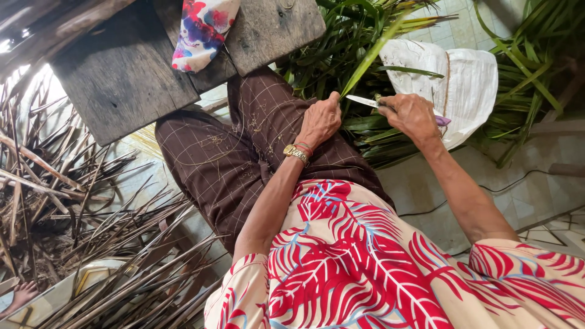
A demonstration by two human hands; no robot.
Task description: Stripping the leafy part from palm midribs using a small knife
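Observation:
My left hand [320, 120], with a gold watch on its wrist, pinches the lower end of a long green palm leaf strip [373, 53] that rises up and to the right. My right hand [413, 114] grips a small knife [363, 101] with a purple handle. Its blade points left and its tip is against the strip just beside my left thumb. Both hands are over my right knee, above brown checked trousers [231, 164].
A heap of green palm leaves [341, 49] lies behind my hands, with a white woven hat [472, 82] on it. Dry brown leaf ribs [73, 201] are piled at the left. Dark wooden boards [122, 73] hold a floral cloth [201, 30]. Someone's foot [21, 295] shows bottom left.

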